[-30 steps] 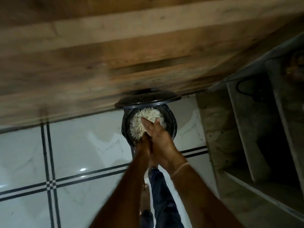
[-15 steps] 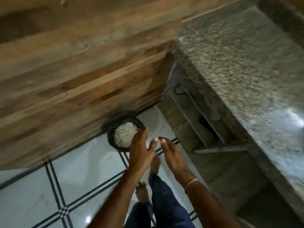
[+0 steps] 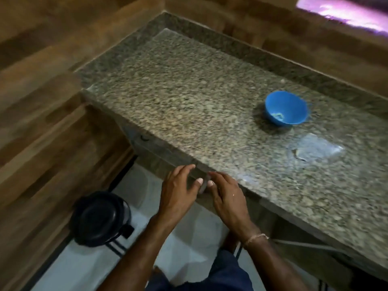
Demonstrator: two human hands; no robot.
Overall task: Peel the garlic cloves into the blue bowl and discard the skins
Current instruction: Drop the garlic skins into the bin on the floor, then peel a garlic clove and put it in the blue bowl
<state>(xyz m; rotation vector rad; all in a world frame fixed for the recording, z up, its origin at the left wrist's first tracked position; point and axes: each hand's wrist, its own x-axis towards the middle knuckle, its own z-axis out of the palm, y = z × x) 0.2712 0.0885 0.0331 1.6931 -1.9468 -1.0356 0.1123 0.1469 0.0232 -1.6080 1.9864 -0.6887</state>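
The blue bowl (image 3: 286,107) stands on the granite counter (image 3: 189,106) at the right, with a few pale peeled cloves (image 3: 278,116) in its bottom. My left hand (image 3: 178,192) and my right hand (image 3: 227,195) hover side by side at the counter's front edge, fingers relaxed and spread, holding nothing. The black bin (image 3: 98,218) sits on the floor at the lower left with its lid down, so the skins inside are hidden.
A clear plastic bag (image 3: 315,150) lies flat on the counter in front of the bowl. Wood-panelled walls close in on the left and behind the counter. White tiled floor (image 3: 184,248) lies below, with my leg in dark blue trousers (image 3: 222,276).
My hands have come up from the bin to the counter edge. The view has swung from the floor to the countertop, and the bin lid is now down.
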